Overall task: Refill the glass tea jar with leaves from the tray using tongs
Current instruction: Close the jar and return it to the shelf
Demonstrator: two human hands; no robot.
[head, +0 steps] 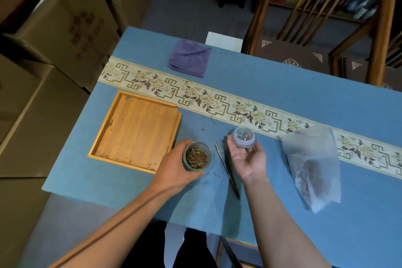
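The glass tea jar [197, 156] stands open on the blue cloth, filled with dry tea leaves. My left hand [174, 165] grips its side. The glass lid [242, 137] is held in the fingers of my right hand [248, 154], palm up, just right of the jar. Thin wooden tongs [227, 169] lie on the cloth between my two hands. The wooden tray [134, 130] sits to the left of the jar with only a few leaf crumbs along its edges.
A clear plastic bag [313, 167] lies to the right. A folded purple towel [189, 57] rests at the far side past the patterned runner [217, 100]. Wooden chairs [315, 17] stand behind the table, cardboard boxes [54, 28] to the left. Stray leaves dot the cloth.
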